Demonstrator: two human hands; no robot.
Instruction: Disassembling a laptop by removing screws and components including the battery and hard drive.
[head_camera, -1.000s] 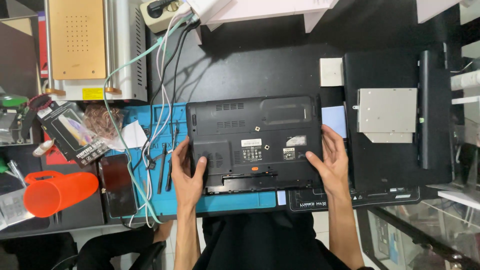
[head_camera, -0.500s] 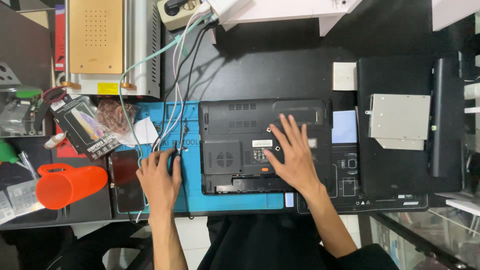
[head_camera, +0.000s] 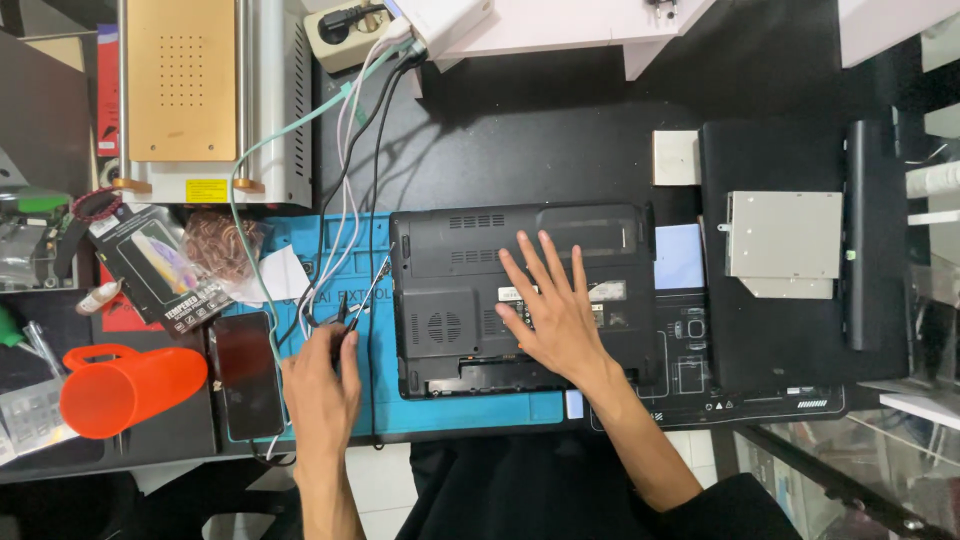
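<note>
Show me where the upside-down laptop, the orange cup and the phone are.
laptop (head_camera: 470, 245): head view, bare bottom panel near the vents.
orange cup (head_camera: 140, 388): head view, middle of its side.
phone (head_camera: 248, 375): head view, centre of the dark screen.

- My right hand (head_camera: 553, 312) hides part of the laptop's (head_camera: 520, 300) underside label.
- I can't tell what tool my left hand (head_camera: 322, 385) pinches.
- The frame's edge cuts off the orange jug (head_camera: 130, 388) area's left clutter.

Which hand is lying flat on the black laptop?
The right hand. It lies spread flat on the upside-down laptop. The left hand is off to the side, holding a thin tool over the blue mat.
</note>
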